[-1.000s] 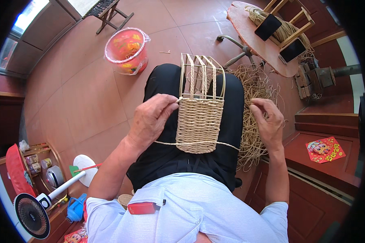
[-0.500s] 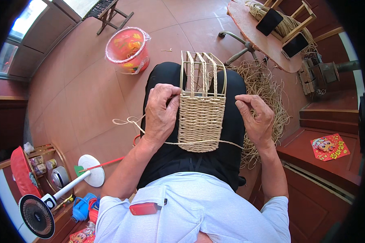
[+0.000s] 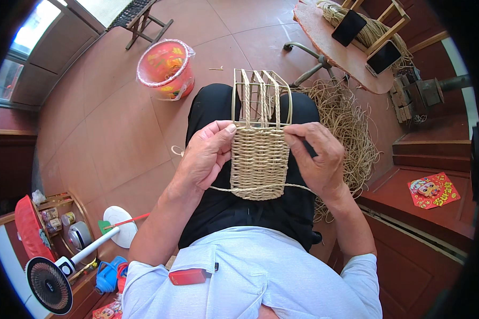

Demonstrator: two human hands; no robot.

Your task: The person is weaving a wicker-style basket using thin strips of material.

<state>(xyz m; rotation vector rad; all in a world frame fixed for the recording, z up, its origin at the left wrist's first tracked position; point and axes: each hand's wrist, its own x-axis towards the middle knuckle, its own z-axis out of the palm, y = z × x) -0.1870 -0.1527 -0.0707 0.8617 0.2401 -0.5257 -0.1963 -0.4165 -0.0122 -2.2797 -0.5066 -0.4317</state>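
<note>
A half-woven basket [image 3: 259, 162] of pale twisted straw cord lies across my thighs. Its lower part is densely woven; above, a bare wire frame shows with several upright cords [image 3: 262, 98]. My left hand [image 3: 210, 151] grips the left edge at the top row of weaving between thumb and forefinger. At the right end of that row, my right hand [image 3: 319, 157] pinches the edge, its fingertips partly hiding what lies between them. One loose cord [image 3: 239, 189] crosses the basket's lower part and passes toward both hands; a small loop of cord [image 3: 176, 151] shows beside my left hand.
A heap of loose straw cord [image 3: 348, 133] lies on the floor at my right. Beyond stands a round table [image 3: 324, 40] with a cord coil and two phones. A red bucket [image 3: 166, 69] stands ahead on the left. A small fan [image 3: 49, 284] is at lower left.
My right hand has moved left from beside the basket onto its right edge. My left thumb has shifted onto the left edge, and the trailing cord at left has drawn in.
</note>
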